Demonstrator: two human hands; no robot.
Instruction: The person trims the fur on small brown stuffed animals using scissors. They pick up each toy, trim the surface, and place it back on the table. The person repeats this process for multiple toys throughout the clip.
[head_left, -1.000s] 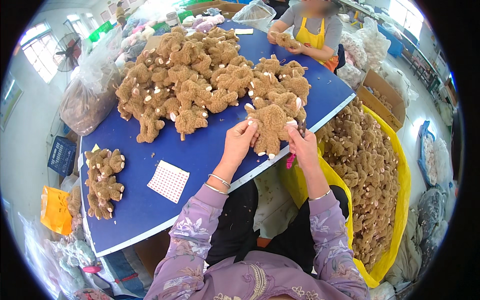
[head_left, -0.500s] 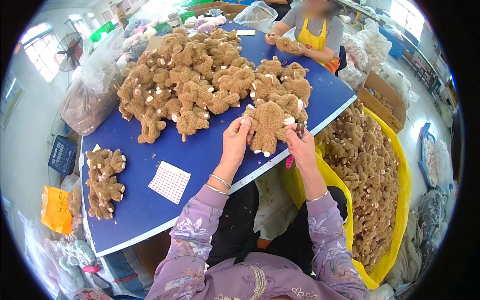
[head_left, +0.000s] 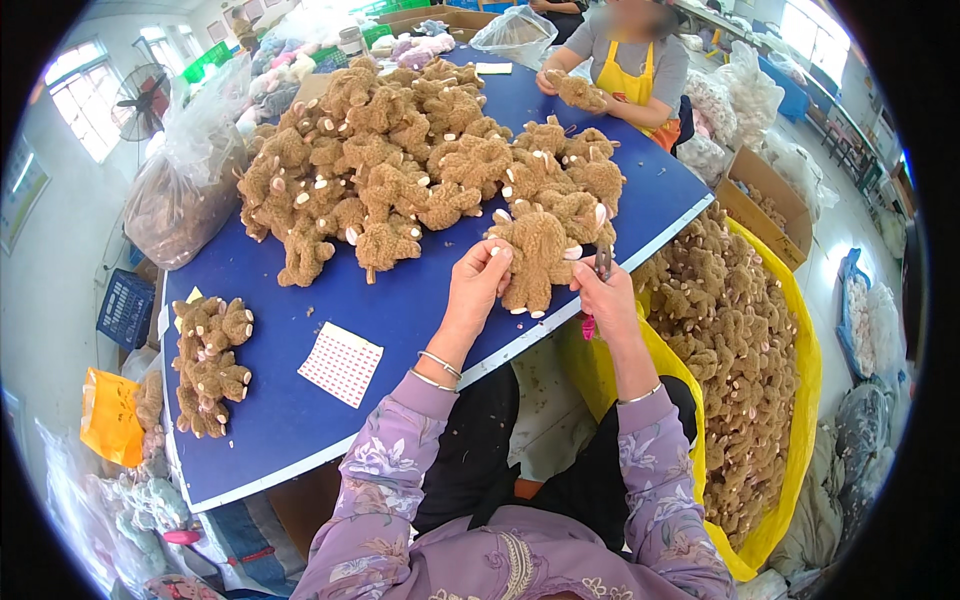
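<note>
A brown curly plush toy point(head_left: 538, 262) with pale paw tips lies back side up at the table's near edge. Its left side is pinched between the thumb and fingers of my left hand point(head_left: 476, 287). My right hand point(head_left: 610, 302) is closed at the toy's right side, gripping small dark thread snips point(head_left: 602, 262) that point up. A pink piece point(head_left: 588, 327) hangs below that palm. Whether my right fingertips also touch the toy is hard to see. Right behind it spreads a large pile of similar plush toys point(head_left: 370, 150).
On the blue table point(head_left: 270, 430) lie a sheet of red-marked labels point(head_left: 340, 364) and a few toys point(head_left: 212, 365) at left. A yellow-rimmed sack point(head_left: 808, 400) full of toys stands by my right knee. Across the table, a person in a yellow apron point(head_left: 628, 78) holds another toy.
The toy in my left hand has shifted slightly downward. My right hand has moved a little to the right, and its fingertips sit lower against the toy's side.
</note>
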